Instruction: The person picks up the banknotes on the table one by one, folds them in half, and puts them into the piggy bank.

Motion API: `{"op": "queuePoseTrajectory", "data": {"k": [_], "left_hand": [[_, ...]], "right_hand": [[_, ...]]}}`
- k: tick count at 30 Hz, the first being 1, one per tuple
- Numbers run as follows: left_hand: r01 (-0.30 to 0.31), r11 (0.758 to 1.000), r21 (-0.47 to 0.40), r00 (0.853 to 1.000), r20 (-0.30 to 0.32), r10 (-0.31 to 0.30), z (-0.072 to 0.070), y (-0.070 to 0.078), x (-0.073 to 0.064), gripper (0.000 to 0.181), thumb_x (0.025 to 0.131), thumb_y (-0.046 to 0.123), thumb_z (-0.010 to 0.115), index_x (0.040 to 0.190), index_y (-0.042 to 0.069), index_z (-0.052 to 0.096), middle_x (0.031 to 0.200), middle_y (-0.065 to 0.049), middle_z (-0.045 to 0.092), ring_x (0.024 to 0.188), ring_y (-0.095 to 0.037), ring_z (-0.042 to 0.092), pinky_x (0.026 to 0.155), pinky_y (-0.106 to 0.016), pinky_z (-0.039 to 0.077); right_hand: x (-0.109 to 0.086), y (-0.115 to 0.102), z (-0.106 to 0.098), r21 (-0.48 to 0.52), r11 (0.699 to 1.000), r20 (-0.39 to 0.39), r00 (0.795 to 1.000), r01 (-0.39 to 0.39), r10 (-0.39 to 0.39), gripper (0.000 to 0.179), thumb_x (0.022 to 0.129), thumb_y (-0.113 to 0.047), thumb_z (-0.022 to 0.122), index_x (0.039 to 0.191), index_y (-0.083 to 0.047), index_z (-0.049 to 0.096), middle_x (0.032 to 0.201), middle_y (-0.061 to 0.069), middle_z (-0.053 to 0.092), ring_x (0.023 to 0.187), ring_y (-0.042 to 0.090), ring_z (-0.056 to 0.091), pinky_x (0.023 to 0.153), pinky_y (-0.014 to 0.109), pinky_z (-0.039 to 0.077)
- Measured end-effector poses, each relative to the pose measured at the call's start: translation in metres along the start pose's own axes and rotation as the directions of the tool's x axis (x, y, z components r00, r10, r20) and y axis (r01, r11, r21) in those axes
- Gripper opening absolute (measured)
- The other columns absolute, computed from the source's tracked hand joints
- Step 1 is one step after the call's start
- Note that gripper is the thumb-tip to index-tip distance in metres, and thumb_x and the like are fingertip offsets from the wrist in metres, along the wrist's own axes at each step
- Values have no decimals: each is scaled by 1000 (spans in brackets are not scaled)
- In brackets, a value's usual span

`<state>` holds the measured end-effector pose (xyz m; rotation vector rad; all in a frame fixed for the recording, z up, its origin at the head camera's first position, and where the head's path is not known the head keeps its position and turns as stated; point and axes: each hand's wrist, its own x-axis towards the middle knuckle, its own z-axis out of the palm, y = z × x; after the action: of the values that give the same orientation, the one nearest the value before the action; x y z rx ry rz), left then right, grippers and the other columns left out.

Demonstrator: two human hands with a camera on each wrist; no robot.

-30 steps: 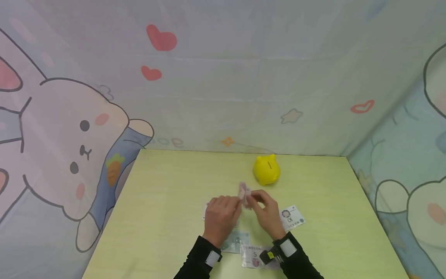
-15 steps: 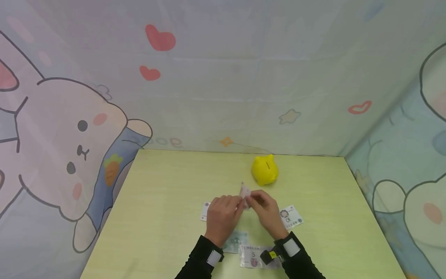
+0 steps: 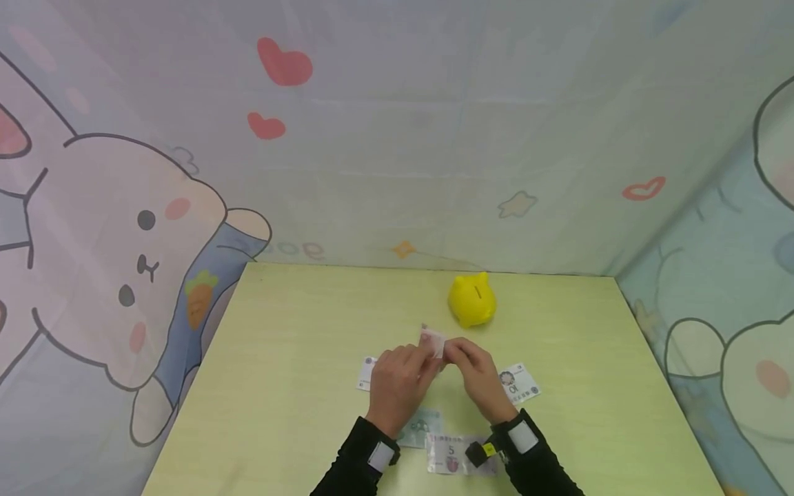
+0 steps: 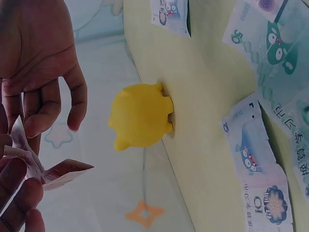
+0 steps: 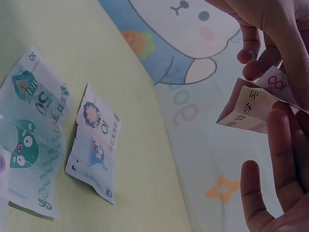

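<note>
Both hands meet over the middle of the table, holding a small folded pink play banknote (image 3: pixel 432 342) marked 100 (image 5: pixel 248 108). My left hand (image 3: pixel 400 382) pinches its left side with thumb and fingers. At its right edge, the thumb and index finger of my right hand (image 3: pixel 477 379) pinch it. In the left wrist view the folded note (image 4: pixel 63 174) has its flaps standing at angles. Behind the hands sits a yellow piggy bank (image 3: pixel 473 300), slot upward.
Loose notes lie around the hands: a 10 note (image 3: pixel 520 383) at right, another 10 note (image 3: pixel 366 374) partly behind the left hand, a green 50 note (image 3: pixel 422 426), and a purple 5 note (image 3: pixel 453 455) overlapped by the right wrist camera. A cartoon-printed cloth (image 3: pixel 384 138) stands behind the table.
The held banknote has turned, its upper part now showing wider and leaning left between the fingers. The right fingertips have shifted slightly right along its edge; the other things have stayed put.
</note>
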<state>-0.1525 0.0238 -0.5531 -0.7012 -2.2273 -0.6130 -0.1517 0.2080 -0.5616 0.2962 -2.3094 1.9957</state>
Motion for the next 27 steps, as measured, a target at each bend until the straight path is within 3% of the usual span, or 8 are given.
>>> {"op": "queuePoseTrajectory", "data": {"k": [10, 20, 27], "left_hand": [[-19, 1000, 11, 1000, 14, 19, 1, 2, -3, 32, 86, 34, 93, 103, 15, 73, 72, 7, 60, 62, -10, 51, 58, -22, 35], [-31, 999, 11, 997, 66, 30, -4, 4, -8, 29, 88, 19, 89, 115, 15, 79, 80, 5, 65, 64, -10, 51, 60, -21, 38], [1, 997, -72, 999, 33, 2, -8, 2, -8, 30, 85, 14, 90, 114, 14, 82, 84, 2, 64, 63, -10, 51, 58, -20, 40]], "right_hand": [[-2, -2, -2, 29, 999, 28, 999, -32, 31, 27, 114, -19, 54, 117, 3, 70, 107, 13, 72, 98, 17, 67, 97, 23, 53], [0, -1, -3, 32, 996, 21, 996, -87, 86, 21, 108, -18, 66, 116, 1, 69, 100, 6, 74, 92, 17, 66, 92, 27, 54], [0, -2, -2, 34, 993, -7, 993, -117, 117, 19, 107, -15, 68, 113, 3, 68, 97, 4, 73, 89, 16, 64, 90, 26, 53]]}}
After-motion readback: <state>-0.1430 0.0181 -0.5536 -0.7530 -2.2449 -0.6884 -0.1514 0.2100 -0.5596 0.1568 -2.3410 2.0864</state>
